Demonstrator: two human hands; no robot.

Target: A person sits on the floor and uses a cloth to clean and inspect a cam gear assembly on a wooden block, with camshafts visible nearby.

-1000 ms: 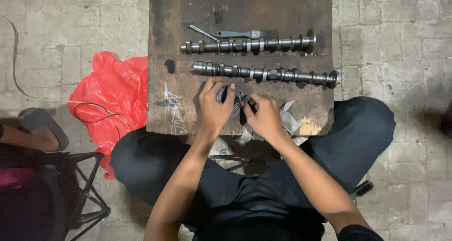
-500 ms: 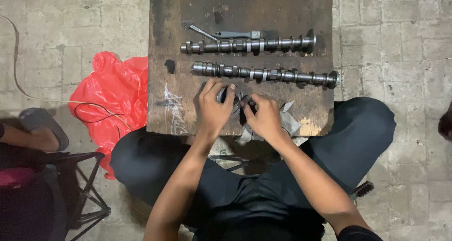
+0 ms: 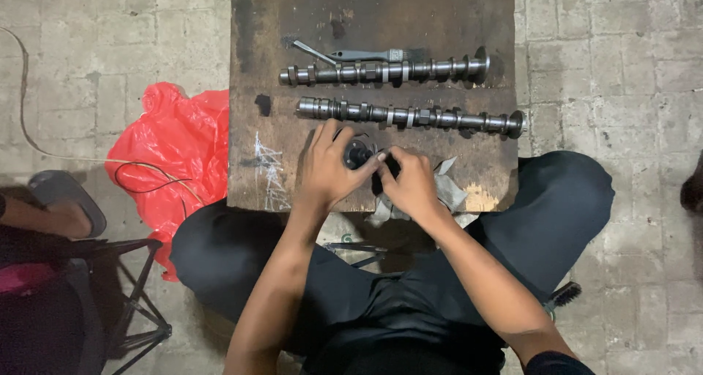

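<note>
Both my hands meet over the near edge of a dark wooden board (image 3: 256, 148). My left hand (image 3: 329, 171) grips a small dark round metal part (image 3: 357, 154). Pressed against that part from the right is my right hand (image 3: 410, 183), its fingers closed on a small dark piece that I cannot make out. A grey rag (image 3: 448, 192) lies under my right hand. Two long steel camshafts rest across the board beyond my hands, the near one (image 3: 410, 116) and the far one (image 3: 384, 71).
A metal hand tool (image 3: 351, 54) lies behind the far camshaft. A red plastic bag (image 3: 179, 144) with a thin cable sits on the brick floor to the left. Another person's foot in a sandal (image 3: 55, 206) and a folding stool frame (image 3: 124, 294) are at far left.
My hands have stayed on the small part with only slight finger movement. At the right edge a dark shape has come into view.
</note>
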